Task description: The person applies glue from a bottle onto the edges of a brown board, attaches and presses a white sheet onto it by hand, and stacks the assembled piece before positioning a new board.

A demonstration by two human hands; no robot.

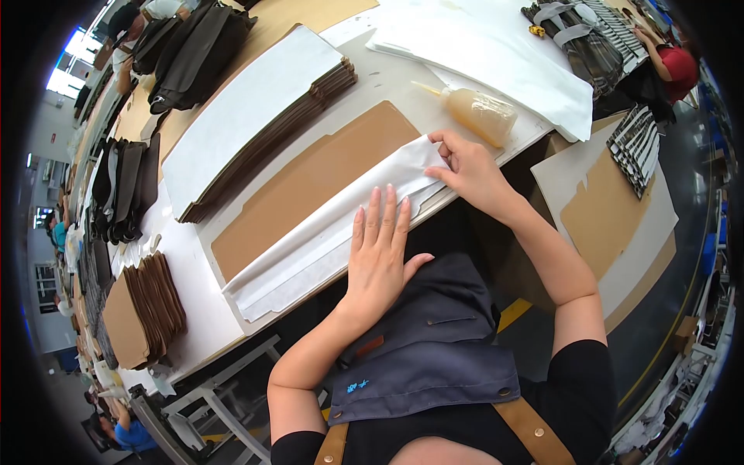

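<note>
Step in hand: positioning white sheet (306, 256) along brown panel (310, 186). Your left hand (375, 267): flat, fingers spread on sheet. Your right hand (471, 175): pinching its far end.

The left hand (381, 252) lies flat, palm down, fingers (373, 213) spread and thumb out. The right hand (469, 170) pinches, thumb against curled fingers. Both forearms angle inward, elbows bent.

The indoor scene is bright and evenly lit, with glare from white windows (67, 80) at the upper left. The pale surface (213, 300) reflects light; shade lies beneath it. A fisheye lens bends the edges into black corners; distant background details look soft.
</note>
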